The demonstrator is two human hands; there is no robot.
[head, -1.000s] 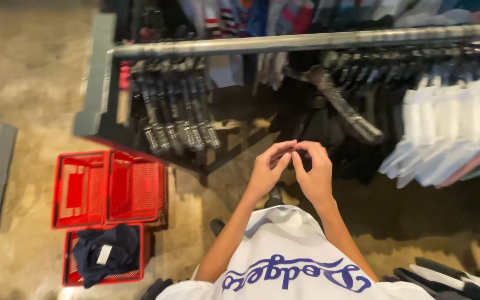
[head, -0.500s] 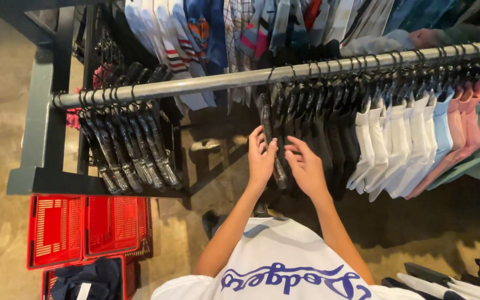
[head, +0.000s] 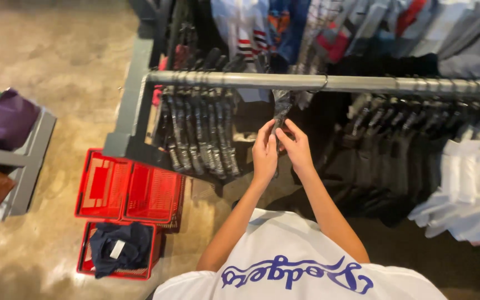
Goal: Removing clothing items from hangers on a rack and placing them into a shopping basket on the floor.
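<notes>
Both my hands are raised to a dark hanger point(head: 280, 111) that hangs by its hook from the grey metal rail point(head: 362, 84). My left hand point(head: 264, 153) pinches the hanger's lower part from the left. My right hand point(head: 296, 145) grips it from the right, and the fingertips of both meet on it. Left of the hanger, a bunch of empty dark hangers point(head: 200, 130) hangs on the same rail. To the right hang black shirts point(head: 390, 166) and then white shirts point(head: 468, 189).
Two red plastic baskets point(head: 131, 191) stand on the floor at lower left; a third point(head: 119, 249) holds dark folded clothes. A grey shelf point(head: 26, 166) with folded garments is at the far left. More mixed clothes point(head: 329, 33) hang behind the rail.
My view has swung so the rail sits further right. My hands have moved up from the black shirts to a single hanger on the rail and closed on it.
</notes>
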